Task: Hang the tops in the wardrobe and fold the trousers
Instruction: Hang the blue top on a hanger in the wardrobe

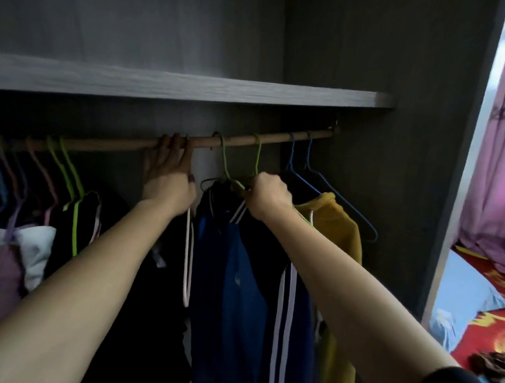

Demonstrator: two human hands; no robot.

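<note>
While reaching into the wardrobe (410,203): hanging step under way, one top being settled on the rail.
Left hand (167,181): fingers curled over the wooden rail (279,139), probably to steady it and to hold a gap open beside the crowded hangers further left.
Pale hanger (188,262): empty, dangling just below the left hand; held by that hand or merely hung behind it, cannot tell.
Right hand (267,197): closed round the neck of the green hanger (225,162), right at the collar, likely to seat the hook and level the shoulders.
Green hanger: hooked over the rail between the two hands, leaning.
Blue top (239,266): on that hanger, white stripes down the sleeve, hanging inside the wardrobe just right of the left hand.
Yellow top (339,228): touching the blue top on its right.
Blue hangers (310,171): bare, at the rail's right end.
Trousers: not identifiable; dark heap (497,367) on the bed (464,292) too blurred to name.
Progress: several tops up, folding seemingly not begun.
Risk: collar slipping off the tilted hanger once released.
</note>
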